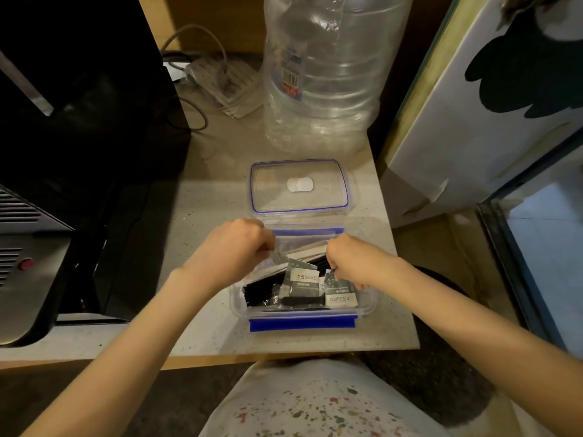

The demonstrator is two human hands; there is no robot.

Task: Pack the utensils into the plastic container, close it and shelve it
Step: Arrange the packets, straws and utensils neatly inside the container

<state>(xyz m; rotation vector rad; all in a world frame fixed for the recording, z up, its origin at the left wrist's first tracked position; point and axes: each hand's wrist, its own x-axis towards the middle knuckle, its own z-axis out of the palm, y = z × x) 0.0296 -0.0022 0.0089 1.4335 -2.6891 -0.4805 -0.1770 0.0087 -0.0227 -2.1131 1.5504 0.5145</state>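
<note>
A clear plastic container [366, 305] with blue latches stands open near the counter's front edge. Inside lie black plastic utensils [262, 293], green-and-white sachets [299, 279] and wrapped chopsticks [307, 252]. Its clear lid [299, 186] with a blue seal and white centre tab lies flat just behind it. My left hand [235, 250] is over the container's left rear, fingers pinched on a clear wrapped utensil packet. My right hand [350, 257] reaches in from the right, fingers closed on the contents near a sachet; exactly what it grips is hidden.
A large empty clear water jug [325, 67] stands behind the lid. A power strip [227, 80] with cables lies at the back left. A black appliance [79, 137] fills the left side. A white panel [473, 121] leans at the right. The speckled counter [205, 329] ends just before my lap.
</note>
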